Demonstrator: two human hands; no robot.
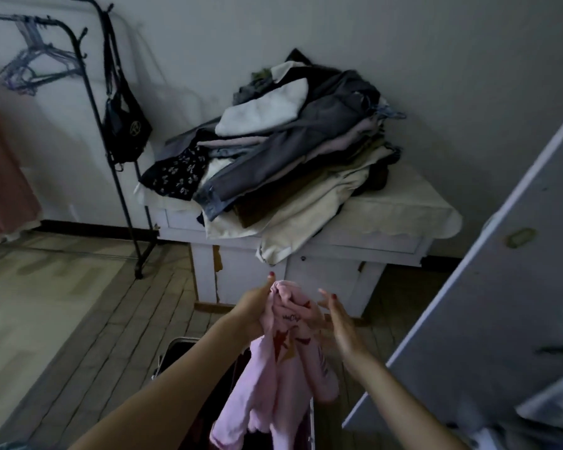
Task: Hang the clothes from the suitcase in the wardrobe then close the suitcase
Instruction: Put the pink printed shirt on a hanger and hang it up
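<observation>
A pink garment point(273, 368) with red star prints hangs in front of me. My left hand point(252, 308) grips its bunched top, thumb up. To the right of the cloth, my right hand point(337, 323) has its fingers spread beside the fabric, holding nothing. Below the garment, the dark open suitcase point(179, 352) shows at the bottom middle, mostly hidden by the cloth and my arms. The wardrobe's white door point(488, 306) stands open at the right. A black clothes rail point(117, 177) at the left carries several empty hangers point(30, 69).
A white table point(338, 241) against the wall bears a large heap of clothes point(290, 151). A black bag point(126, 125) hangs on the rail's end post. A pink garment point(4, 177) hangs at the far left. The floor is tiled.
</observation>
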